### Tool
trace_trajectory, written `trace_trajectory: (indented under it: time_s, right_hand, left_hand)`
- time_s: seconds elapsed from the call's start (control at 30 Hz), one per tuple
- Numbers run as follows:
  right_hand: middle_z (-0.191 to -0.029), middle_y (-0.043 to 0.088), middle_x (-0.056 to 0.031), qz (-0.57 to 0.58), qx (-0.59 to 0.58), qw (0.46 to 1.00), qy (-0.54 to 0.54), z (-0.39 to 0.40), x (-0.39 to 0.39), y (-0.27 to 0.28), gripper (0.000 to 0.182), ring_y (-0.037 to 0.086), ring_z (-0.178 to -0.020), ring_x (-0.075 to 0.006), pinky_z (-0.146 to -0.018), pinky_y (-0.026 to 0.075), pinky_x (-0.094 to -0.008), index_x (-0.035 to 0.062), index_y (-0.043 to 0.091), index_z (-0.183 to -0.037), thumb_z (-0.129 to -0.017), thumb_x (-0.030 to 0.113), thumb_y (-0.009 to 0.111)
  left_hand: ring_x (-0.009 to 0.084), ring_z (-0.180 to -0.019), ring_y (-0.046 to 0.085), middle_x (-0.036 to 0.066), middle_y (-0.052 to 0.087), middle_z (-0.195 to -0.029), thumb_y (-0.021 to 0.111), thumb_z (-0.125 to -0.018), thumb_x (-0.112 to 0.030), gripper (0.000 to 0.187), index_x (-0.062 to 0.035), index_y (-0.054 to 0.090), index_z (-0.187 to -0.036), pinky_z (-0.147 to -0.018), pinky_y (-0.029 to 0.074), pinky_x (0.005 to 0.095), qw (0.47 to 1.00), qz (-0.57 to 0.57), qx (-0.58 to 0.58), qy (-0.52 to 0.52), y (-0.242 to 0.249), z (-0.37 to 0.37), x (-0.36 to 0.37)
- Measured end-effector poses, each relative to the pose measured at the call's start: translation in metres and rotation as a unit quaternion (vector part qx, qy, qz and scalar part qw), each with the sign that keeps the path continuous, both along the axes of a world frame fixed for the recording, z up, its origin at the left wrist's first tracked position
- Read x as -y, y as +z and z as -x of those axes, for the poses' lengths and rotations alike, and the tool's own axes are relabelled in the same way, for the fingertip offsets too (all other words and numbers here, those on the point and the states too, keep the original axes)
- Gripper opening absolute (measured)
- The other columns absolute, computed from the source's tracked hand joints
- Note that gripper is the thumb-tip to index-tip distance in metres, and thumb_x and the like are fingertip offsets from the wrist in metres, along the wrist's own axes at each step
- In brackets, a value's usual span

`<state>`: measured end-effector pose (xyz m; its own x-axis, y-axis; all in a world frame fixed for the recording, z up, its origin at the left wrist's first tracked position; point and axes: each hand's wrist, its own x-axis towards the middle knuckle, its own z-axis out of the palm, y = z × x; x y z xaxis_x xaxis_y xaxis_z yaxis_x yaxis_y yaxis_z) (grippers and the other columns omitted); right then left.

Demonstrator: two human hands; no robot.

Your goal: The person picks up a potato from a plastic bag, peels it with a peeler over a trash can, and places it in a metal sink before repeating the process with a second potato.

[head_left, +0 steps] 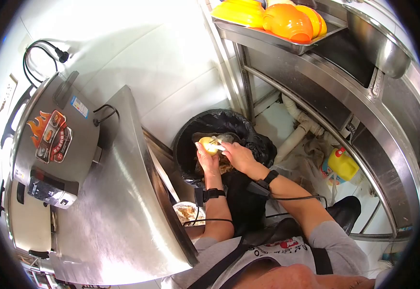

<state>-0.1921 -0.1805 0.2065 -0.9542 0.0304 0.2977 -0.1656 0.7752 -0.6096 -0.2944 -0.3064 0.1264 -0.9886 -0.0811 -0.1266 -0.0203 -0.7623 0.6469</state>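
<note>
It seems that a round yellow piece of food is being peeled or scraped above the black-lined bin, and a further stroke would call for a steady left grip and careful turning of the piece. The left hand grasps this piece from below, its forearm pointing almost straight forward, while the right hand has its fingers closed around a small pale tool, seemingly touching the piece, with the forearm coming diagonally from the right.

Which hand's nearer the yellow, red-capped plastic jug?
Right: in the picture, the right hand lies left of the yellow, red-capped plastic jug; the left hand lies farther left.
</note>
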Motion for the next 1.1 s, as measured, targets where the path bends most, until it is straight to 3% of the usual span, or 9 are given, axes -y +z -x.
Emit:
trace_trajectory:
  time_s: [0.1, 0.23, 0.33, 0.4, 0.5, 0.7, 0.9, 0.97, 1.1]
  right_hand:
    - [-0.093, 0.061, -0.0162, -0.101, 0.109, 0.987, 0.057, -0.003, -0.007, -0.002, 0.031, 0.062, -0.082, -0.0361, -0.07, 0.05, -0.0457, 0.0125, 0.051, -0.118, -0.091, 0.029, 0.05]
    - [-0.092, 0.062, -0.0166, -0.035, 0.031, 0.999, -0.027, 0.0, -0.007, -0.011, 0.031, 0.062, -0.081, -0.0356, -0.068, 0.05, -0.0458, 0.011, 0.052, -0.117, -0.091, 0.029, 0.05]
    - [-0.092, 0.062, -0.0171, -0.038, 0.042, 0.995, -0.086, 0.001, -0.008, -0.003, 0.032, 0.063, -0.079, -0.0353, -0.067, 0.05, -0.0453, 0.0095, 0.052, -0.116, -0.091, 0.029, 0.05]
    - [-0.091, 0.061, -0.0162, -0.095, 0.219, 0.969, -0.069, 0.007, -0.008, -0.005, 0.031, 0.063, -0.077, -0.0355, -0.065, 0.05, -0.0449, 0.0115, 0.053, -0.116, -0.09, 0.03, 0.051]
    - [-0.09, 0.059, -0.0146, -0.057, 0.022, 0.994, -0.093, -0.002, -0.001, 0.0, 0.03, 0.062, -0.076, -0.0351, -0.065, 0.051, -0.0443, 0.0143, 0.054, -0.116, -0.089, 0.029, 0.054]
    - [-0.098, 0.053, -0.0118, -0.063, -0.013, 0.997, -0.036, 0.001, 0.001, 0.0, 0.042, 0.056, -0.094, -0.0313, -0.074, 0.049, -0.0411, 0.0181, 0.053, -0.124, -0.083, 0.017, 0.062]
    - [-0.102, 0.055, -0.0153, -0.138, 0.102, 0.985, -0.026, -0.002, -0.01, -0.013, 0.038, 0.056, -0.094, -0.0344, -0.077, 0.048, -0.0436, 0.016, 0.054, -0.122, -0.085, 0.017, 0.059]
    - [-0.101, 0.055, -0.0165, -0.091, 0.141, 0.985, -0.05, 0.001, -0.013, -0.021, 0.038, 0.057, -0.094, -0.035, -0.078, 0.048, -0.0439, 0.0144, 0.054, -0.122, -0.085, 0.017, 0.059]
    - [-0.099, 0.055, -0.0171, -0.048, 0.051, 0.996, -0.061, -0.006, -0.007, -0.005, 0.038, 0.058, -0.092, -0.0356, -0.078, 0.048, -0.0438, 0.0129, 0.052, -0.123, -0.086, 0.018, 0.058]
  left_hand:
    - [0.0256, -0.091, 0.061, 0.009, 0.06, -0.102, 0.053, -0.088, -0.053, 0.055, -0.0035, 0.051, -0.111, -0.082, 0.052, 0.0445, 0.999, -0.041, 0.005, 0.023, -0.003, -0.001, 0.004]
    - [0.0279, -0.097, 0.058, 0.011, 0.057, -0.109, 0.053, -0.086, -0.056, 0.06, -0.0023, 0.05, -0.113, -0.086, 0.05, 0.0479, 0.993, -0.081, 0.017, 0.082, 0.005, -0.004, 0.001]
    - [0.0295, -0.106, 0.054, 0.013, 0.054, -0.116, 0.05, -0.091, -0.045, 0.049, -0.0038, 0.049, -0.118, -0.091, 0.045, 0.0537, 0.987, -0.15, 0.025, 0.054, -0.002, -0.001, 0.005]
    - [0.0342, -0.108, 0.052, 0.014, 0.052, -0.119, 0.048, -0.091, -0.023, 0.034, -0.0043, 0.048, -0.119, -0.091, 0.042, 0.0604, 0.984, -0.174, 0.028, 0.027, -0.003, 0.0, 0.009]
    - [0.0377, -0.106, 0.052, 0.017, 0.051, -0.117, 0.051, -0.09, -0.02, 0.031, -0.0035, 0.047, -0.117, -0.087, 0.043, 0.0616, 0.993, -0.05, 0.063, 0.084, 0.011, -0.01, -0.006]
    - [0.0339, -0.101, 0.055, 0.017, 0.051, -0.113, 0.056, -0.092, -0.016, 0.037, -0.0065, 0.036, -0.121, -0.079, 0.049, 0.057, 0.999, 0.009, -0.002, 0.04, 0.013, -0.011, -0.012]
    - [0.0311, -0.102, 0.056, 0.015, 0.052, -0.115, 0.057, -0.092, -0.026, 0.04, -0.0068, 0.039, -0.122, -0.082, 0.05, 0.0504, 0.996, 0.011, -0.006, 0.094, 0.013, -0.012, -0.01]
    - [0.0312, -0.105, 0.055, 0.014, 0.053, -0.117, 0.053, -0.093, -0.036, 0.042, -0.0077, 0.044, -0.122, -0.086, 0.048, 0.0509, 0.993, -0.084, -0.014, 0.076, 0.005, -0.004, 0.0]
    - [0.0314, -0.113, 0.052, 0.01, 0.055, -0.122, 0.035, -0.092, -0.059, 0.059, -0.0127, 0.049, -0.124, -0.098, 0.033, 0.0576, 0.989, -0.145, 0.026, -0.001, -0.005, -0.001, 0.005]
